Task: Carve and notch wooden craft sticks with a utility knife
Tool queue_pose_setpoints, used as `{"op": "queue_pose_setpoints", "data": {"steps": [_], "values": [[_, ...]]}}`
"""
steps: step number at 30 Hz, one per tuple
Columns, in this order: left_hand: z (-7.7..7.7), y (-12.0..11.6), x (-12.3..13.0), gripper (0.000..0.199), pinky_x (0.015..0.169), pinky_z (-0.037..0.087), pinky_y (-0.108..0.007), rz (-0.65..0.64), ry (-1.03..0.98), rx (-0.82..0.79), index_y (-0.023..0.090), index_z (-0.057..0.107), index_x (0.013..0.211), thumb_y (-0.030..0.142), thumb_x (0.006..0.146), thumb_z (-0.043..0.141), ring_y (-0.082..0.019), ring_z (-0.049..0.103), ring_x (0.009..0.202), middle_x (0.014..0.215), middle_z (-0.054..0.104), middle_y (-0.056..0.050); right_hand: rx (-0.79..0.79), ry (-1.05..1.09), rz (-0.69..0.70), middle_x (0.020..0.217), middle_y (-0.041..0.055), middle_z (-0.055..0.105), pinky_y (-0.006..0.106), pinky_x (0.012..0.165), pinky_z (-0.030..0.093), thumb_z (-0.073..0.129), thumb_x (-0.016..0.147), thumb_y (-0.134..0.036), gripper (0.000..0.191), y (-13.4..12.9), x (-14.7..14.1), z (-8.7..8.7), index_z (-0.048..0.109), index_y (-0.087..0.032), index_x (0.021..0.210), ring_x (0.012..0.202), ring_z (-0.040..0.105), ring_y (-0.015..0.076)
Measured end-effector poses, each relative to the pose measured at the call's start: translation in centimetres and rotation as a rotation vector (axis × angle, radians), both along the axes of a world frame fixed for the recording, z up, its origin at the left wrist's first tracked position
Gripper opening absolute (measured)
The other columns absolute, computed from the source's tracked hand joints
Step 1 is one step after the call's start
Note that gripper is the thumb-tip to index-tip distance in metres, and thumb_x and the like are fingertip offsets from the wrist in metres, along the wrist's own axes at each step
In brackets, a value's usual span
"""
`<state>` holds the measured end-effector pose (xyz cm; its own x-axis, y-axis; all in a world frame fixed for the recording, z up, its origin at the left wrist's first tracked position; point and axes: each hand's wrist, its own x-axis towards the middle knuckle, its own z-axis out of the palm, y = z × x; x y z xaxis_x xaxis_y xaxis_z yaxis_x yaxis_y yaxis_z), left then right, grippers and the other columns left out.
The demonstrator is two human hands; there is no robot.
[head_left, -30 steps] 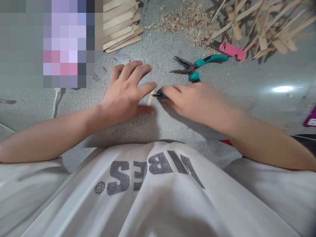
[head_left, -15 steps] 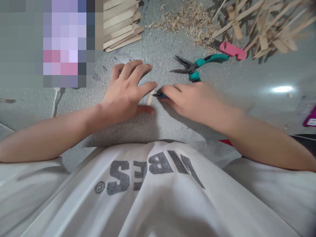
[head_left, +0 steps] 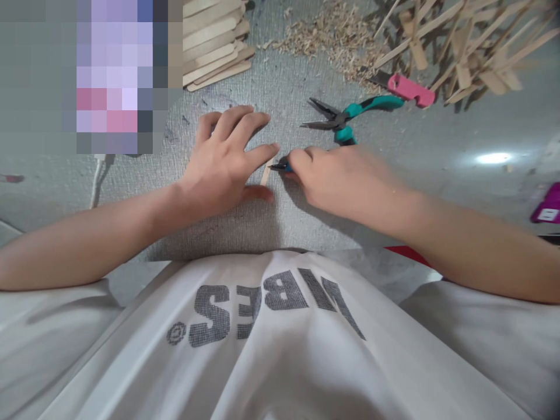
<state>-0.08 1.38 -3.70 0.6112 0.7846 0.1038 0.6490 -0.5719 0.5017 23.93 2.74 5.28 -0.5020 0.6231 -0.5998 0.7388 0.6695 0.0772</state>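
Note:
My left hand point(head_left: 227, 157) lies on the tabletop with its fingers spread, and its thumb and index finger pin a small wooden stick point(head_left: 266, 174) at its two ends. Closed around a blue tool with a dark pointed tip point(head_left: 279, 167) is my right hand point(head_left: 336, 172). The tip touches or nearly touches the stick's right edge. Most of the tool is hidden in my fingers, so its kind cannot be made out. Just beyond my right hand, long-nose pliers point(head_left: 341, 121) with teal handles lie with their jaws apart.
Flat craft sticks point(head_left: 214, 44) are stacked at the back. Wood shavings point(head_left: 332, 41) lie beside them. A pink-handled cutter point(head_left: 410, 89) rests near several joined stick pieces point(head_left: 464, 52). A white cable point(head_left: 98, 181) runs at left, and a purple object point(head_left: 546, 204) sits at the right edge.
My right hand has shifted slightly, its fingers curling more around the blue tool. The left hand and the stick look unmoved.

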Motion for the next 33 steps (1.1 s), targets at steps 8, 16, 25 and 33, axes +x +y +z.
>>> {"op": "queue_pose_setpoints", "data": {"steps": [8,16,25,33], "values": [[0.3,0.1,0.4,0.059,0.125,0.037,-0.079,-0.004,0.017,-0.017,0.029,0.071,0.151,0.064,0.104,0.077,-0.049,0.045,0.161,0.175,0.055,-0.015,-0.084,-0.054,0.0,0.092,0.0217,0.082,0.04,0.061,0.03,0.037,0.105,-0.007,0.048,0.9,-1.3,1.4,0.07,-0.01,0.14,0.071,0.073,0.0351],[1.8,0.3,0.7,0.057,0.131,0.033,-0.081,0.019,0.041,-0.117,0.028,0.075,0.148,0.057,0.1,0.085,-0.052,0.041,0.165,0.179,0.052,-0.015,-0.148,-0.084,-0.113,0.093,0.0165,0.082,0.04,0.069,0.038,0.052,0.107,-0.018,0.038,2.1,-2.4,2.0,0.075,-0.017,0.136,0.078,0.074,0.0343],[0.9,0.2,0.5,0.067,0.13,0.031,-0.08,-0.009,0.01,-0.043,0.028,0.075,0.149,0.062,0.094,0.092,-0.053,0.04,0.164,0.176,0.053,-0.016,-0.234,-0.054,-0.161,0.107,0.0206,0.084,0.038,0.063,0.033,0.042,0.116,-0.039,0.048,2.1,-1.6,1.3,0.073,-0.017,0.145,0.08,0.074,0.0322],[-0.5,0.1,-0.1,0.067,0.13,0.03,-0.078,-0.063,-0.012,-0.029,0.036,0.069,0.156,0.069,0.099,0.081,-0.052,0.039,0.167,0.18,0.048,-0.011,-0.249,-0.033,-0.206,0.104,0.0208,0.084,0.039,0.065,0.035,0.041,0.116,-0.037,0.049,1.5,-1.5,1.0,0.078,-0.012,0.135,0.076,0.072,0.0295]]}}
